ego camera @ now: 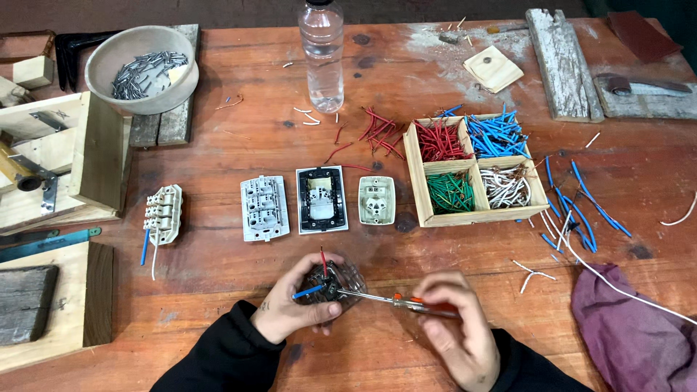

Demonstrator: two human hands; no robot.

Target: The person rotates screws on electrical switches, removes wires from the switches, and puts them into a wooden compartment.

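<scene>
Black sleeves frame the bottom edge, and from them come both hands. Left hand (294, 308) is wrapped around a small dark switch module (330, 284), held just above the wooden table (218, 145) near its front edge. 2 wires already stand in the module — a red wire (323, 260) pointing up and a blue wire (308, 292) sticking out to the left. Right hand (454, 327) is clenched on the orange handle of a screwdriver (396, 300), its metal shaft reaching left so the tip meets the module.

Judging by this, the wiring of this piece is part done: 2 leads look seated, and a terminal seems to be under the tip now; whether more leads are needed I cannot tell.

Further out, 3 fittings lie in a row — a grey switch back (264, 207), a black-framed socket (321, 199) and a small cream socket (377, 200) — none with wires showing, so they look untouched. A white terminal piece (164, 213) sits apart to the left. Right of the row, a 4-part wooden tray (415, 170) holds red, blue, green and white wire offcuts. Behind stand a clear plastic bottle (322, 54) and a bowl of nails (142, 67); a purple cloth (635, 327) lies at the right.
</scene>
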